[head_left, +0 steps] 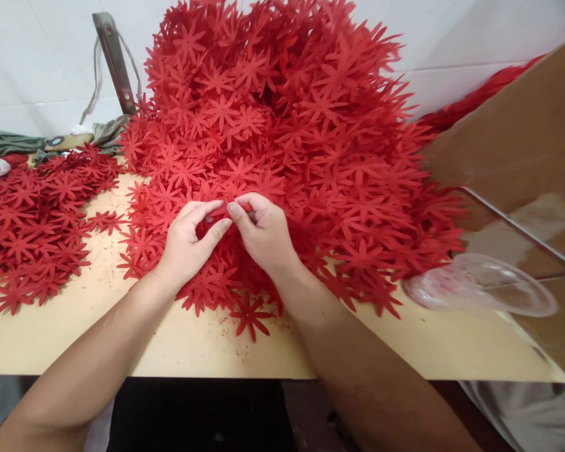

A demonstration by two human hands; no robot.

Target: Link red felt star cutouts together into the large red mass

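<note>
A tall heap of red flower-shaped cutouts point(245, 119) with narrow petals fills the middle of the table. In front of it, my left hand point(191, 235) and my right hand point(263, 229) meet, fingertips almost touching. My right thumb and index finger are pinched together on a bit of red, seemingly part of a red flower cutout, though most of it is hidden. My left fingers curl towards the same spot, thumb and index a little apart at the tips. One loose red flower cutout point(251, 316) lies flat below my hands, near the table's front.
A smaller, darker pile of red flower cutouts point(37, 220) lies at the left. At the right stand a cardboard sheet point(513, 138) and a clear plastic container point(480, 285) on its side. A metal bar point(114, 63) rises at the back left beside green cloth point(12, 143).
</note>
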